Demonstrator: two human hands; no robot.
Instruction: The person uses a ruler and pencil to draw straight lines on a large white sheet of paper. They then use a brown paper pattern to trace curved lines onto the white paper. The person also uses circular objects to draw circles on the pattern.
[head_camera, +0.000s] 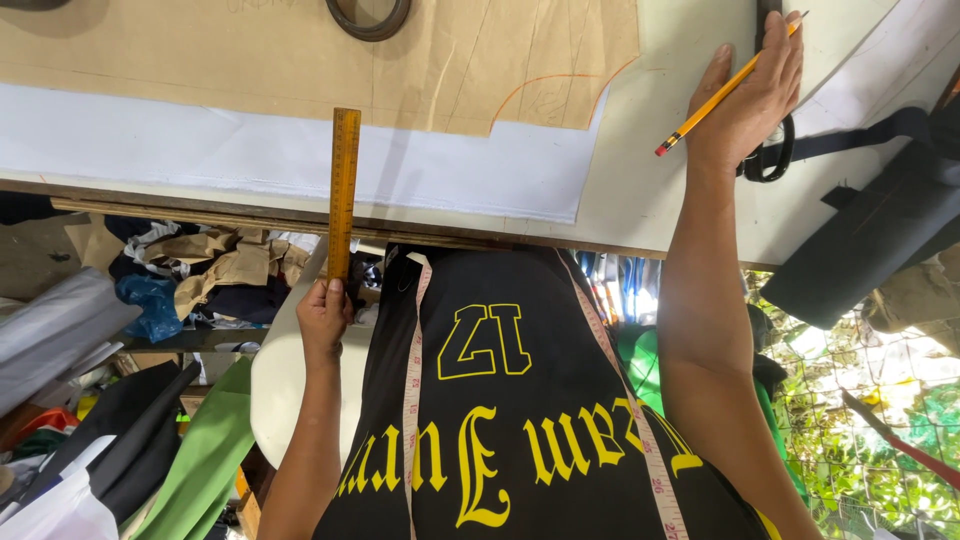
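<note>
The left hand (324, 315) is clamped around the lower end of a yellow wooden ruler (343, 190), which stands up across the near edge of the worktop (640, 190) onto white fabric (250, 150). The right hand (748, 100) lies flat on the worktop, fingers pinching a yellow pencil (725, 90), with black scissors (768, 150) partly hidden beneath it. Brown pattern paper (300, 50) lies beyond the fabric, a dark tape ring (368, 18) resting on it. A measuring tape (412, 380) hangs over the black shirt.

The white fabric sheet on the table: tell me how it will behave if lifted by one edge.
The white fabric sheet lies flat and thin, so it probably droops limply. The brown paper pattern resting on it would likely slide or shift along.
</note>
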